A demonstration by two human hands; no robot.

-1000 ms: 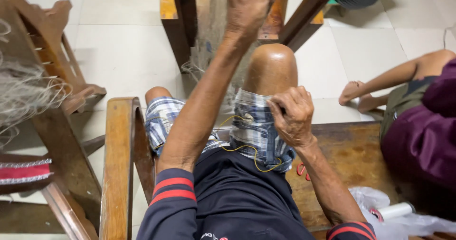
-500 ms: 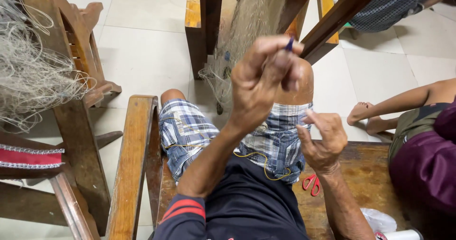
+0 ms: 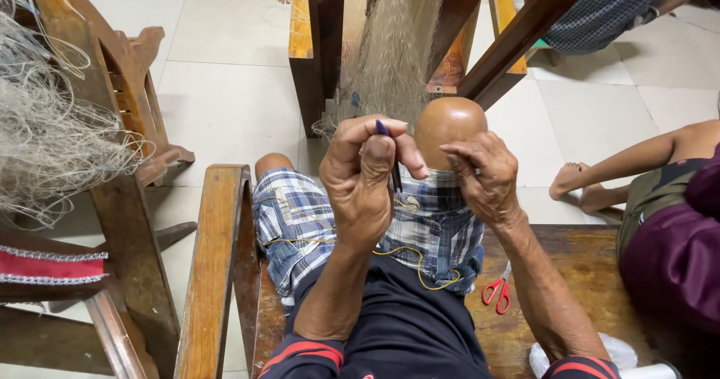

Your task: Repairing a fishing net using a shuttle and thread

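My left hand (image 3: 367, 173) is raised over my lap, its thumb and fingers pinched on a thin dark blue netting needle (image 3: 389, 154) that points downwards. My right hand (image 3: 486, 175) sits next to it over my raised knee (image 3: 448, 122), its fingertips pinched on fine thread that is hard to see. A pale fishing net (image 3: 394, 45) hangs from the wooden frame just beyond my knee. A yellow cord (image 3: 420, 270) loops across my plaid shorts.
I sit on a wooden bench (image 3: 214, 274). Red-handled scissors (image 3: 497, 289) lie on the bench by my right thigh. More tangled net (image 3: 45, 131) hangs on a wooden chair at the left. Another person's leg (image 3: 630, 161) is at the right.
My left hand came down from high at the net to my lap, holding the needle. My right hand rose off my thigh to meet it. The camera tilted forward.
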